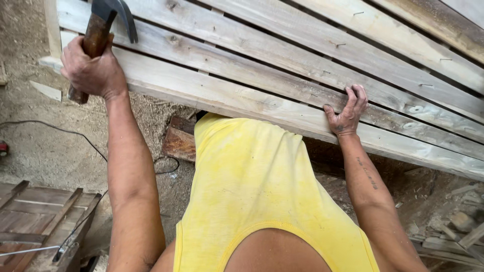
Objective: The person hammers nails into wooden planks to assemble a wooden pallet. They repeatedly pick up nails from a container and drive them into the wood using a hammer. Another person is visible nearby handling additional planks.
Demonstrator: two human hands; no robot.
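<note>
Here, near to far:
Right hand [348, 112]: fingers spread nearly flat, pressing the near edge of the slatted wooden panel [282, 75], gripping nothing.
Left hand [93, 70]: fist closed round the handle of a claw hammer [103, 32], head up, at the panel's left end.
Panel: slats run long from upper left to lower right, directly ahead of both hands.
Nails [338, 45]: stand proud farther up; the right hand is nearer them.

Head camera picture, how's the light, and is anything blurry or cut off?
Head view: soft, even daylight, no glare; the pale wooden slatted pallet and right hand look sharp; the left hand grips a brown-handled claw hammer, its head cropped by the top edge.
</note>
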